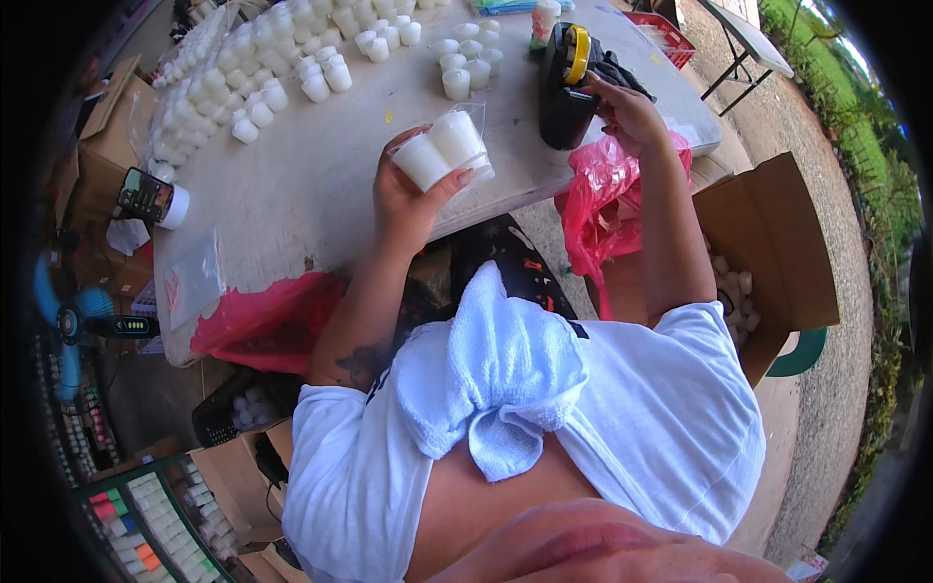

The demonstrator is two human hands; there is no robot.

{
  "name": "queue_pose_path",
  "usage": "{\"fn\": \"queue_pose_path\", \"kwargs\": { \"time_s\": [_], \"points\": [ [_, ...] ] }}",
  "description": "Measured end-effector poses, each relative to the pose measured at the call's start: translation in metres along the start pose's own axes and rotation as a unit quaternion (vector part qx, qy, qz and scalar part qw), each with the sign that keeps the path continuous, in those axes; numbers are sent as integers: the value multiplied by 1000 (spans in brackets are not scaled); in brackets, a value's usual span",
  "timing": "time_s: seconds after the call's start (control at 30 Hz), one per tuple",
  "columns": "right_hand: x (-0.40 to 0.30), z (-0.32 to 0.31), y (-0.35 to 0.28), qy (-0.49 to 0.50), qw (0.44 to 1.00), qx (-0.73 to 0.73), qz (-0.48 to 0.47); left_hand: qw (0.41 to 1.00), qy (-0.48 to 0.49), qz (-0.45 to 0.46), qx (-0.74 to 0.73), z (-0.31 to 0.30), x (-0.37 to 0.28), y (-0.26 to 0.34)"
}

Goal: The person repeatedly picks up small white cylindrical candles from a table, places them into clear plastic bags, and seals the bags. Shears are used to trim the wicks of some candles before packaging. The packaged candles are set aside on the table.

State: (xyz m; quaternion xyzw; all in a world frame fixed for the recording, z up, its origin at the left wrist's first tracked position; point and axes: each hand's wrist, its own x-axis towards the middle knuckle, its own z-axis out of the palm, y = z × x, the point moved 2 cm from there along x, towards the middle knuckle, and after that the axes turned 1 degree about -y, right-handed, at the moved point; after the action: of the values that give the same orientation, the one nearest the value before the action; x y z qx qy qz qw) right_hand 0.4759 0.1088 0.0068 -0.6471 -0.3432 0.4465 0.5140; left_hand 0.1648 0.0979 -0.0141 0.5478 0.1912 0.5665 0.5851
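My left hand (408, 193) grips a clear plastic bag of white votive candles (441, 149) above the table's near edge. The thumb presses across the front of the pack, and the fingers behind it are partly hidden. At a black tape dispenser (565, 109) with a yellow-rimmed roll of tape (578, 55), the fingertips of my right hand (630, 116) touch the cutting end. Whether they pinch a strip of tape is too small to tell. Beyond both hands, a small group of loose white candles (466, 62) stands on the pale table (364, 138).
Many more candles (248, 65) crowd the table's far left. A phone (146, 195) leans on a white cylinder at the left edge, near flat plastic bags (197, 280). Pink plastic bags (605, 197) hang by the near edge. An open cardboard box (773, 248) with candles stands right.
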Motion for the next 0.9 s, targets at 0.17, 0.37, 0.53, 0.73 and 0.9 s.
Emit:
{"fn": "queue_pose_path", "kwargs": {
  "time_s": [0.17, 0.37, 0.53, 0.73, 0.9],
  "points": [
    [10, 10, -2, 5, 1000, -10, 8, 1000, -14, -6, -2, 0, 1, -5],
    [-17, 15, -20, 16, 988, 118, -97, 999, -23, 9, 25, 1, -1, -3],
    [-58, 34, 10, 14, 982, 34, -187, 997, -32, 19, 63, 3, 1, 3],
    [-30, 5, 38, -33, 923, -158, -350, 995, -67, 16, 70, -5, 8, 4],
    [-60, 9, 7, -82, 907, -209, -357, 989, -80, 28, 125, -6, 7, 12]
  ]
}}
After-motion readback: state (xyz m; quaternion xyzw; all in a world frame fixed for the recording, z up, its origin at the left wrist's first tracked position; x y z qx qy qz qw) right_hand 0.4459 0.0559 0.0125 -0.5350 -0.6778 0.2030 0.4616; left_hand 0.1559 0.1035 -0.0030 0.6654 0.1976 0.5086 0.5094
